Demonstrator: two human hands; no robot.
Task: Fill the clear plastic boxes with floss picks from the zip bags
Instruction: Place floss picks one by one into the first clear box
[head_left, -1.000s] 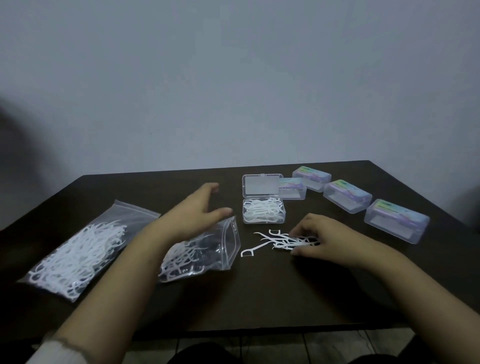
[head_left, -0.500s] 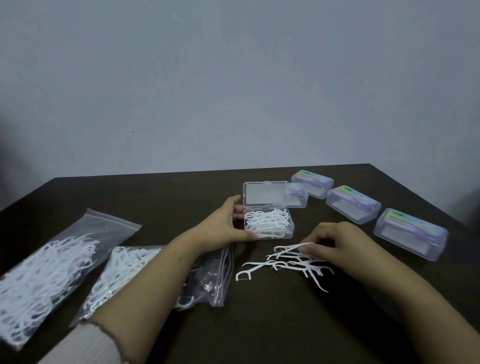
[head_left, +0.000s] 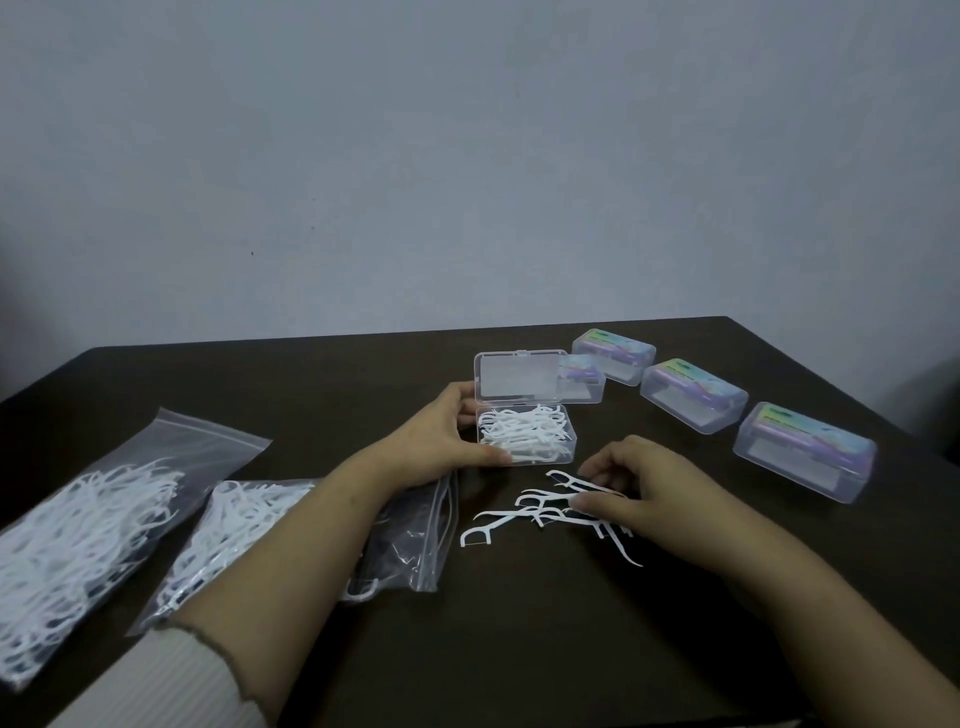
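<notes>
Two hands work at an open box of floss picks on the dark bench.

The left hand (head_left: 441, 441) holds the open box (head_left: 525, 435) at its left side, thumb along the front corner and fingers curled at the back near the raised lid (head_left: 519, 383). The box is already well filled with white picks. The right hand (head_left: 631, 486) pinches some picks from the loose pile (head_left: 540, 512), which lies on the bench (head_left: 519, 649) just in front of the box. An opened bag (head_left: 410, 540) with picks lies under the left forearm, and a second bag (head_left: 93, 519) lies further left. Four closed boxes stand behind and to the right: one (head_left: 584, 384) just behind the lid, then three more (head_left: 693, 395) in a row toward the right edge.
</notes>
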